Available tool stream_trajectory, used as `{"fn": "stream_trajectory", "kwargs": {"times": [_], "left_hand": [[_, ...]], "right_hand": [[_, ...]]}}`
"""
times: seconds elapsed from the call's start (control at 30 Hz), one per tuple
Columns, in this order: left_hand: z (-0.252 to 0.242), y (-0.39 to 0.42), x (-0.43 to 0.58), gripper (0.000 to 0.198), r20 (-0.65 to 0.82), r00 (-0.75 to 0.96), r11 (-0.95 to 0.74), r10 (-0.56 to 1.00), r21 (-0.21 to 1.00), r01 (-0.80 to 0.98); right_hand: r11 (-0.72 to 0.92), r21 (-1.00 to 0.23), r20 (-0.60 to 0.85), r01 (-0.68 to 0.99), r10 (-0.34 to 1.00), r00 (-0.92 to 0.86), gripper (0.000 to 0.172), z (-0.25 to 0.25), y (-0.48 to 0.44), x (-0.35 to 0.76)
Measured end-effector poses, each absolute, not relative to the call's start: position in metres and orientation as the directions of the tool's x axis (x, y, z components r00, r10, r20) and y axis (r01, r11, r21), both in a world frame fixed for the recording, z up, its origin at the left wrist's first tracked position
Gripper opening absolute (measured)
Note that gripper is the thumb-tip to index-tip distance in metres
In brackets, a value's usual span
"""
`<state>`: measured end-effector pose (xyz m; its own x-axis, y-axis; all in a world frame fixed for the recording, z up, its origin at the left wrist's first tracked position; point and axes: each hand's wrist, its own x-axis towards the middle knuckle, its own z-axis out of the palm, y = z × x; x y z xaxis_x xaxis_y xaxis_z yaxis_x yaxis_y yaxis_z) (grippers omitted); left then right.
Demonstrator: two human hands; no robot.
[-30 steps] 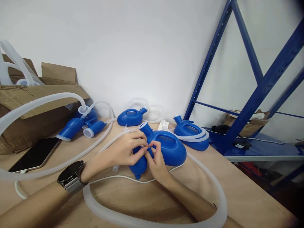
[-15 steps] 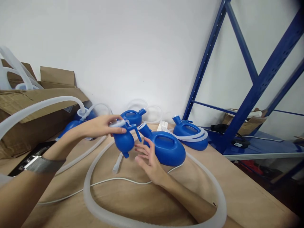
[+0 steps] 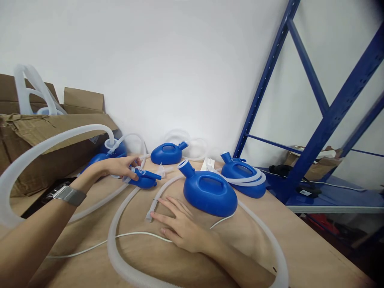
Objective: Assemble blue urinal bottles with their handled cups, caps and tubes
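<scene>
On the table at left of centre lies a blue funnel cup (image 3: 145, 181) with a clear rim and a projecting handle. My left hand (image 3: 121, 166) is closed with thumb and fingers at its rim. My right hand (image 3: 183, 226) is open, fingers spread, over the clear end of a translucent hose (image 3: 154, 204); a fingertip is at the hose end, but I cannot tell whether it presses on it. Just behind my right hand sits a blue urinal bottle (image 3: 210, 196) with a hollow grip and an angled, uncapped neck.
Two more blue urinal bottles, one at the back (image 3: 166, 157) and one at the right (image 3: 249, 188), stand with coiled hoses. A cardboard box (image 3: 60, 140) is at the left. A long hose (image 3: 115, 240) loops around the front. A white cable (image 3: 135, 233) crosses the table. Blue shelving (image 3: 336, 108) rises right.
My left hand has lowered the funnel cup from the air to the table, back and left. My right hand has moved down and left to the hose end, away from the bottle.
</scene>
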<state>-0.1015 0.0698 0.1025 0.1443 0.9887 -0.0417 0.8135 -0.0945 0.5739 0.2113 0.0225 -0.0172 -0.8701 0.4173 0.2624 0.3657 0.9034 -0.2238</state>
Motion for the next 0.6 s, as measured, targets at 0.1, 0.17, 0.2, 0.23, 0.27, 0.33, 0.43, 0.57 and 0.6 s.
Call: {"fn": "stream_trajectory", "kwargs": {"times": [0.1, 0.17, 0.2, 0.23, 0.27, 0.33, 0.43, 0.57, 0.6], "left_hand": [[0.103, 0.064, -0.101, 0.076, -0.122, 0.140, -0.034, 0.983, 0.625, 0.780], [0.100, 0.057, -0.103, 0.076, -0.091, 0.142, -0.053, 0.986, 0.630, 0.774], [0.098, 0.053, -0.105, 0.074, -0.060, 0.157, -0.086, 0.986, 0.620, 0.779], [0.095, 0.049, -0.107, 0.072, -0.017, 0.173, -0.128, 0.985, 0.602, 0.789], [0.091, 0.045, -0.109, 0.069, 0.035, 0.186, -0.172, 0.982, 0.574, 0.801], [0.081, 0.038, -0.112, 0.064, 0.141, 0.178, -0.226, 0.974, 0.513, 0.828], [0.064, 0.032, -0.116, 0.053, 0.253, 0.089, -0.213, 0.963, 0.519, 0.827], [0.050, 0.032, -0.117, 0.035, 0.300, -0.098, -0.166, 0.949, 0.738, 0.654], [0.049, 0.032, -0.117, 0.032, 0.310, -0.126, -0.178, 0.942, 0.782, 0.597]], "right_hand": [[0.892, -0.237, 0.236, 0.385, 0.438, -0.868, 0.069, -0.014, 0.027, 0.202], [0.886, -0.243, 0.228, 0.394, 0.447, -0.865, 0.076, -0.011, 0.036, 0.192], [0.888, -0.239, 0.235, 0.392, 0.444, -0.864, 0.077, -0.010, 0.042, 0.186], [0.895, -0.230, 0.244, 0.382, 0.433, -0.868, 0.075, -0.010, 0.050, 0.180], [0.905, -0.214, 0.255, 0.369, 0.416, -0.873, 0.070, -0.011, 0.058, 0.173], [0.919, -0.177, 0.279, 0.353, 0.391, -0.877, 0.049, -0.014, 0.076, 0.159], [0.887, -0.198, 0.366, 0.418, 0.462, -0.807, 0.020, -0.021, 0.098, 0.141], [0.752, -0.343, 0.442, 0.563, 0.657, -0.611, 0.015, -0.028, 0.113, 0.129], [0.724, -0.362, 0.432, 0.587, 0.688, -0.583, 0.016, -0.029, 0.115, 0.128]]}}
